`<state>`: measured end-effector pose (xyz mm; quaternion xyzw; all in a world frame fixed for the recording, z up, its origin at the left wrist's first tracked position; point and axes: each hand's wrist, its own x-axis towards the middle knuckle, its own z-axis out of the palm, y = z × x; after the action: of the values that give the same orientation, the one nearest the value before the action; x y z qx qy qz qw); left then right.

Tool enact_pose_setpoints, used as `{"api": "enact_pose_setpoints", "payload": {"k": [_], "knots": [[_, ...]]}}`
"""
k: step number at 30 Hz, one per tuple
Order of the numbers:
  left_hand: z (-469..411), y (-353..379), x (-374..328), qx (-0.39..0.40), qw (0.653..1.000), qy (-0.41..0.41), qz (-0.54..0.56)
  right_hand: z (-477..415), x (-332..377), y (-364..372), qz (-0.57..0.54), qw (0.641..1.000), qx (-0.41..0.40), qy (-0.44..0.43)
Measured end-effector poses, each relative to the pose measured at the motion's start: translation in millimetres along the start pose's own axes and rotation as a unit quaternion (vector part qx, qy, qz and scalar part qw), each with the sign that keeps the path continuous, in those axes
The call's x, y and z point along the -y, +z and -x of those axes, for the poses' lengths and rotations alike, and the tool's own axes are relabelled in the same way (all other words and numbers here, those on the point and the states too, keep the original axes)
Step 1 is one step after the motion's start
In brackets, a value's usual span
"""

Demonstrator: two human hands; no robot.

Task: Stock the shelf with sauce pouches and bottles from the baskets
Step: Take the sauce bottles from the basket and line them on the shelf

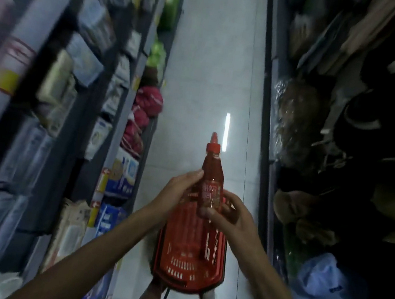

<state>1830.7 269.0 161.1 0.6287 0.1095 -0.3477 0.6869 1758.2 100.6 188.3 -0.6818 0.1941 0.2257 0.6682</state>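
A red sauce bottle (212, 174) with a red nozzle cap is held upright in the aisle, above a red plastic basket (183, 257) on the floor. My left hand (180, 187) holds its left side, thumb on the shoulder of the bottle. My right hand (229, 211) grips its lower part from the right, fingers curled round the base. The basket looks empty inside; its black handle lies at the near end. The shelf (119, 117) stands at the left, stocked with packets and boxes.
A narrow white tiled aisle (210, 74) runs ahead between two shelf units. The dark shelving on the right (320, 142) holds wrapped goods and a blue plastic bag (323, 278). Red and green bags (146, 106) fill the left unit's bottom shelf.
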Motion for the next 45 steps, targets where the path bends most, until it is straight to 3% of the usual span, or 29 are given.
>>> {"api": "enact_pose_setpoints", "payload": {"k": [4, 12, 21, 26, 30, 33, 37, 45], "knots": [[58, 20, -60, 0.006, 0.997, 0.068, 0.025, 50, 60, -8, 0.003, 0.995, 0.057, -0.084], [172, 59, -115, -0.116, 0.968, 0.22, 0.008, 118, 132, -26, 0.041, 0.972, 0.146, -0.18], [317, 81, -116, -0.304, 0.894, 0.321, 0.072, 201, 168, 33, 0.201, 0.892, 0.126, -0.385], [421, 76, -85, -0.406, 0.835, 0.367, 0.057, 277, 155, 95, 0.214, 0.861, 0.187, -0.423], [522, 58, -43, -0.426, 0.828, 0.356, 0.082, 345, 132, 150, 0.171, 0.853, 0.322, -0.374], [613, 47, 7, -0.446, 0.827, 0.334, 0.071, 414, 109, 200, 0.167, 0.817, 0.428, -0.348], [747, 70, 94, -0.499, 0.761, 0.413, 0.042, 515, 65, 264, 0.155, 0.748, 0.577, -0.29], [951, 131, 223, -0.617, 0.65, 0.424, 0.129, 697, -38, 363, 0.106, 0.58, 0.804, -0.084]]}}
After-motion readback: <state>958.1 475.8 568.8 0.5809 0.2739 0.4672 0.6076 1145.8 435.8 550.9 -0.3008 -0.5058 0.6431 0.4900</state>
